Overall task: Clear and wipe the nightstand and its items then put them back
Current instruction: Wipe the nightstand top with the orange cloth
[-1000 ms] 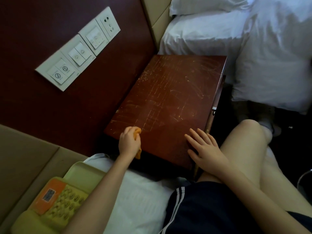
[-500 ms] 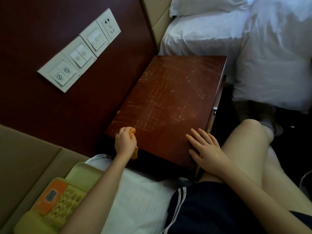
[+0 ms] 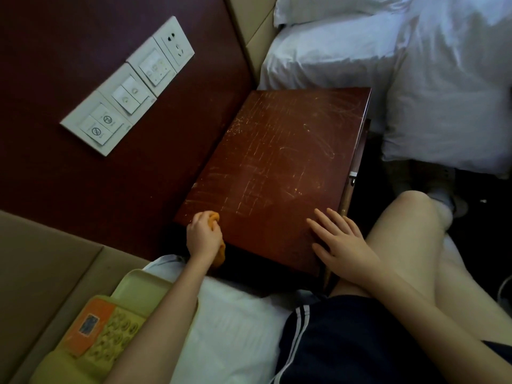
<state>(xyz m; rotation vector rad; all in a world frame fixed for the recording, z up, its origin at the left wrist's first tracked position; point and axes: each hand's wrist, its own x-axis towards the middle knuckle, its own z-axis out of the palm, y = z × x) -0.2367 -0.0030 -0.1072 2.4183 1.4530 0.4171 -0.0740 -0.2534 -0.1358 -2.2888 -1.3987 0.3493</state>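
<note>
Counter [image 3: 277, 162] being wiped at its near left corner.
The cloth [image 3: 214, 217] is clenched in the left grip [image 3: 203, 236] there; the right grip [image 3: 343, 239] is laid flat, fingers spread, by the near right edge. Strokes toward the far side are probably called for next; the phone [image 3: 102, 333] is kept off it.

Left hand [image 3: 203, 237] tight round cloth [image 3: 214, 218], right hand [image 3: 345, 243] flat

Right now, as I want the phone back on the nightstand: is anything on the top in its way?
Only the hands. The left hand grips the cloth at the near left corner of the nightstand; the right hand rests flat by its near right edge. Nothing else visible lies between it and the phone.
</note>
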